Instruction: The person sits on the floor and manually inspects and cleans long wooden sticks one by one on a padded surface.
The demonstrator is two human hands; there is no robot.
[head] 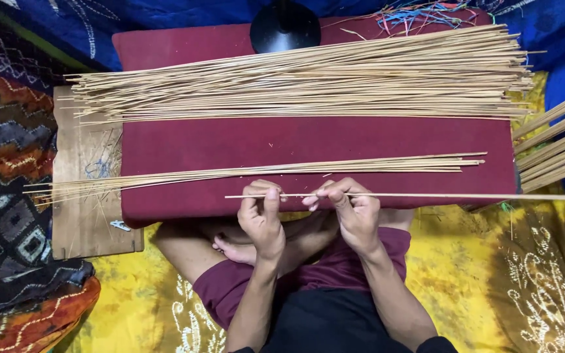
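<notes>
I see left hand (261, 219) and right hand (354, 212) pinching one thin stick (426, 195); small sorted bundle (282, 171) (large pile (308, 82) remains, I judge).

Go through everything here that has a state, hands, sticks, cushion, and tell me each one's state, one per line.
Left hand: grip closed on the single stick.
Right hand: grip closed on the same stick.
Single stick: held level above the cushion's near edge.
Small bundle: lying flat, loose.
Big pile: lying flat, spread.
Cushion: flat, bearing both bundles.
</notes>
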